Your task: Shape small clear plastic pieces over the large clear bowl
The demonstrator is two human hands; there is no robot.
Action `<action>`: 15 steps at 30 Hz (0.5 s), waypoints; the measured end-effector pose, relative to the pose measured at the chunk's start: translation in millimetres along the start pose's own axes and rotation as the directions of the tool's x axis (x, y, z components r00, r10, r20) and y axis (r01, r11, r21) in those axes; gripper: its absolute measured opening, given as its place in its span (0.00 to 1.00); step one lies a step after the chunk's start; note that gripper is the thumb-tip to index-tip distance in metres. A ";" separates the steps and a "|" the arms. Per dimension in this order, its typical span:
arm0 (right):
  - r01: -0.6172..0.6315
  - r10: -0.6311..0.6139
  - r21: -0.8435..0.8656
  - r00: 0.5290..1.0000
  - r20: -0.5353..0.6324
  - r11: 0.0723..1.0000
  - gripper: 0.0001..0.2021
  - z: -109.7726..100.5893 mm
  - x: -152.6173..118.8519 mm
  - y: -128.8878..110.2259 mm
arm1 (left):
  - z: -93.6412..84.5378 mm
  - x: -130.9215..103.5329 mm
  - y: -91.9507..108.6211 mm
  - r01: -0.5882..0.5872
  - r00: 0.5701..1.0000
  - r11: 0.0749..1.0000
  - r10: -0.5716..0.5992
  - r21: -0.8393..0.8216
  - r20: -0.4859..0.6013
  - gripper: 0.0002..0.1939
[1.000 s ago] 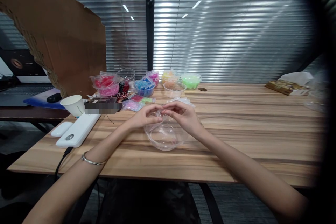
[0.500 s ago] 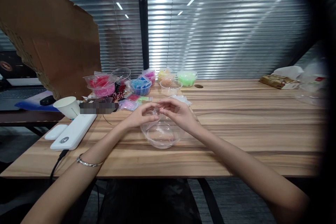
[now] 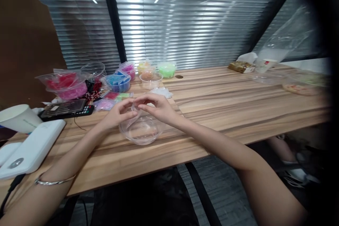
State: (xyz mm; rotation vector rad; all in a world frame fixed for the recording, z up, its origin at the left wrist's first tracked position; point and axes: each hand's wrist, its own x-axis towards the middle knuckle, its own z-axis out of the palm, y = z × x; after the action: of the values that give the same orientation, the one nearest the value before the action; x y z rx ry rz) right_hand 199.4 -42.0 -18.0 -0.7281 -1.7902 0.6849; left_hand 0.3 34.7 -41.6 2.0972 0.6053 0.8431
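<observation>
A clear round plastic bowl (image 3: 144, 132) stands on the wooden table near its front edge. Above its back rim, my left hand (image 3: 120, 113) and my right hand (image 3: 156, 107) meet at the fingertips. Both hands pinch a small clear plastic bag (image 3: 132, 118), which hangs down over the bowl's left side. Its contents cannot be made out. A silver bracelet (image 3: 54, 182) circles my left wrist.
Tubs of pink (image 3: 71, 90), blue (image 3: 118, 82) and green (image 3: 166, 69) material stand behind, beside a clear tub (image 3: 150, 79) and small packets (image 3: 104, 104). A power bank (image 3: 34, 148), paper cup (image 3: 19, 118) and remote (image 3: 88, 109) lie left. Tissues (image 3: 241, 66) sit back right.
The view has turned to the right and tilted, so table items appear farther left and more of the right side shows. Both hands keep their pinch over the bowl.
</observation>
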 end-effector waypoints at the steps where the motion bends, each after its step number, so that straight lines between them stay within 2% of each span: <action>1: 0.003 -0.003 -0.006 1.000 -0.003 1.000 0.10 -0.2 0.4 -0.1 | 0.6 0.5 -1.0 0.005 1.000 1.000 -0.005 -0.002 -0.014 0.25; 5: -0.025 0.026 -0.056 1.000 0.018 0.998 0.10 -3.2 3.7 0.8 | 5.3 4.1 -5.3 -0.017 0.999 1.000 0.016 -0.023 -0.034 0.25; 9: 0.016 -0.005 -0.112 0.995 0.099 0.994 0.11 -15.7 3.7 3.1 | 13.0 15.4 -8.5 -0.044 0.999 0.999 0.044 -0.005 -0.018 0.19; 12: 0.018 -0.002 -0.150 0.994 0.108 0.989 0.11 -30.7 -3.9 3.3 | 25.4 29.2 -5.3 -0.054 0.998 0.999 0.054 -0.005 0.015 0.18; 15: -0.018 0.028 -0.180 0.998 0.054 0.983 0.11 -47.6 -17.8 0.7 | 45.7 42.9 3.1 -0.064 0.996 0.996 0.068 -0.054 0.060 0.20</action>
State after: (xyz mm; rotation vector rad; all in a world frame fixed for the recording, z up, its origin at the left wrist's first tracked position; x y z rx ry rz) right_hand 249.6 -49.6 -15.1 -0.8587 -1.9153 0.5684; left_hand 62.8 38.7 -45.3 2.0976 0.4785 0.8189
